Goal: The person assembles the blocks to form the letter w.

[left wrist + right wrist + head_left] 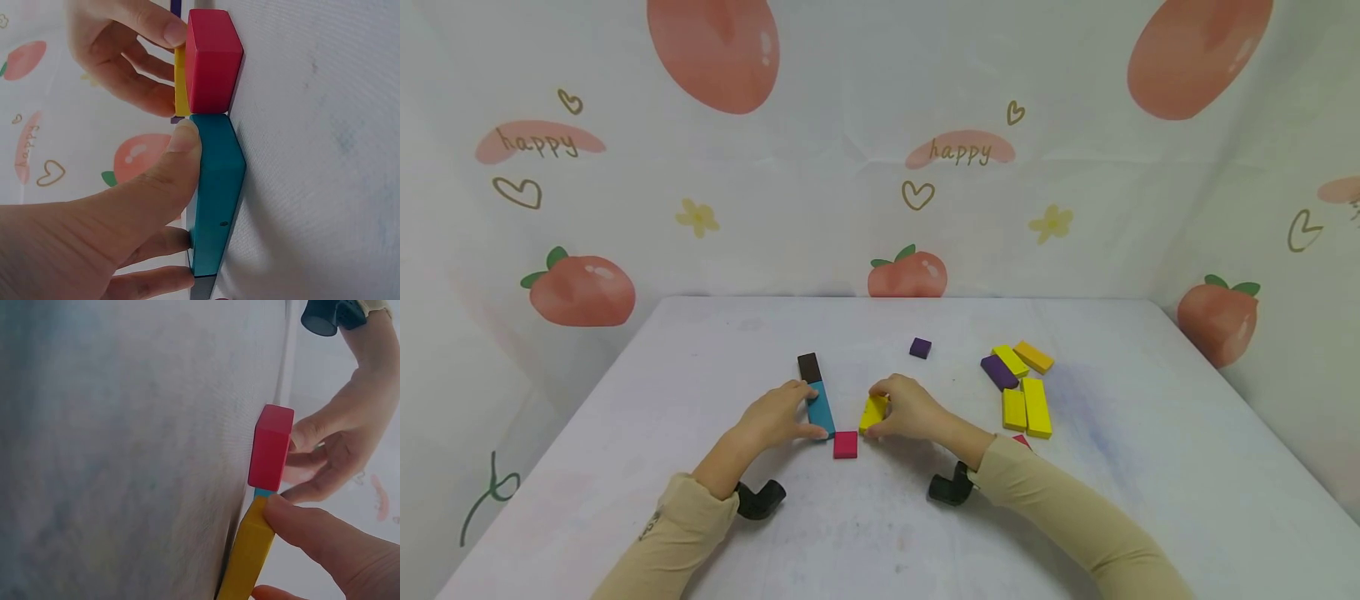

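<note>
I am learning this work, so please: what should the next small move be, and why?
Probably the right hand should settle the yellow block against the red square: its near end sits by that square's corner, while the left hand grips the blue block opposite.

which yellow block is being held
The yellow block in the right hand, near the square red block; the other yellow blocks lie grouped farther right.

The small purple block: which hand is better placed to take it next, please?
Probably the right hand: it is nearer to the small purple block, though it holds a yellow block. The left hand, holding the blue block, is farther.
</note>
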The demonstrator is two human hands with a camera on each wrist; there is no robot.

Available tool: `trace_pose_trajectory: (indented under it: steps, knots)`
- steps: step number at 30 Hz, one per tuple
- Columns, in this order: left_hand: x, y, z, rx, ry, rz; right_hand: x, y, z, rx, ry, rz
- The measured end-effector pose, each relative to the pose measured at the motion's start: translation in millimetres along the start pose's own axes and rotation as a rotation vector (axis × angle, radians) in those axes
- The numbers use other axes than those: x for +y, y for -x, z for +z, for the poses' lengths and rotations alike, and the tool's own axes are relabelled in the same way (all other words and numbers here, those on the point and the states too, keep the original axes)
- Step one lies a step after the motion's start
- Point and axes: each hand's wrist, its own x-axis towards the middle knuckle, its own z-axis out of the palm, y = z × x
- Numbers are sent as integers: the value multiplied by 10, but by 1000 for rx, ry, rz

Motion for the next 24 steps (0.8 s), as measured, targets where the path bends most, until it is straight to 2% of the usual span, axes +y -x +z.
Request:
trace_pose_trajectory:
  steps: [15,24]
  knots:
    - [6,4,4,2,5,-7,-16,-5,18,8,49,-36]
    - [9,10,1,-2,11,-9,-35,-1,26,0,51,-19]
